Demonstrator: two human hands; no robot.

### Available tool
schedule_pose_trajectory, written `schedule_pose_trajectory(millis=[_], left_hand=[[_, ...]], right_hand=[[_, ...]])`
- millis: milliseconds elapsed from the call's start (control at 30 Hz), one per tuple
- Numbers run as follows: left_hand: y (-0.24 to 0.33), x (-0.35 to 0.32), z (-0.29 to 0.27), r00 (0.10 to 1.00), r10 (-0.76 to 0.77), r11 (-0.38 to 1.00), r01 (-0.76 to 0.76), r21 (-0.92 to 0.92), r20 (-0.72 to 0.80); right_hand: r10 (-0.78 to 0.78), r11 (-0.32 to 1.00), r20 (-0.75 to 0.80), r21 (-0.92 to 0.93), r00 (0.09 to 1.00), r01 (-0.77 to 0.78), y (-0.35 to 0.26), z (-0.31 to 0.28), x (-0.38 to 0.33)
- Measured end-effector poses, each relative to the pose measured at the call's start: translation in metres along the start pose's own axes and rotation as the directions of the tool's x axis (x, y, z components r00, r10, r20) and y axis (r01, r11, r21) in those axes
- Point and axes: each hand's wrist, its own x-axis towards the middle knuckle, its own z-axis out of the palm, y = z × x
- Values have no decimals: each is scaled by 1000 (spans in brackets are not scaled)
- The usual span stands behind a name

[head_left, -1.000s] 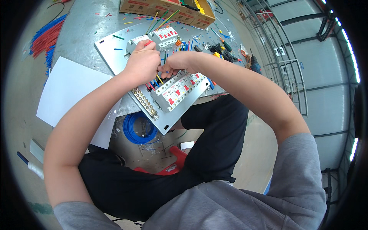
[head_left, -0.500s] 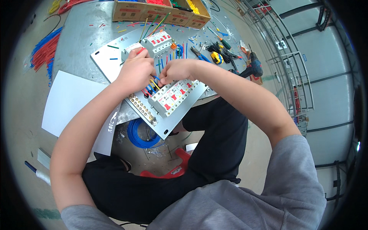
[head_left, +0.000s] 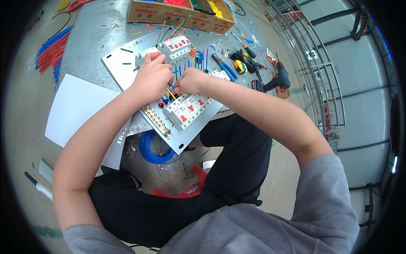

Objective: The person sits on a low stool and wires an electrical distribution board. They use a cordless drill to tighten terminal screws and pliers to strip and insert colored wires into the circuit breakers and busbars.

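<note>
A white metal mounting plate point(head_left: 120, 74) lies tilted at the table's near edge. It carries a near row of circuit breakers point(head_left: 190, 109) with red switches, a far row of circuit breakers point(head_left: 176, 46) and a brass terminal bar point(head_left: 154, 119). My left hand point(head_left: 153, 78) is closed over the plate between the rows, a red piece point(head_left: 156, 55) sticking out of its grip; the rest of that piece is hidden. Beside it, my right hand point(head_left: 191, 81) pinches a short blue wire point(head_left: 171, 86) behind the near breakers. A yellow wire point(head_left: 171, 94) rises just below the fingers.
Cardboard boxes point(head_left: 165, 15) of coloured caps stand at the back. To the right lie pliers point(head_left: 224, 67), a screwdriver point(head_left: 248, 50), a yellow tape measure point(head_left: 240, 67) and a drill point(head_left: 279, 76). Red and blue wire bundles point(head_left: 50, 53) hang left; a blue coil point(head_left: 153, 148) sits below.
Both hands stay at the same spot between the breaker rows, the right hand shifted only slightly. The whole view has tilted a little.
</note>
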Motion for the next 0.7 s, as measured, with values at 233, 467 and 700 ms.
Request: schedule_pose_trajectory(millis=[233,467,700], left_hand=[[-3,-4,5,1000,1,999,0,45,-23],[1,0,4,1000,-15,997,14,73,12],[-5,-4,3,1000,-4,1000,4,-21,-10]], right_hand=[[108,993,-69,64,992,-104,-8,6,-7],[160,982,-130,121,979,-145,-10,7,-14],[-17,992,-23,129,1000,19,-14,-10,-15]])
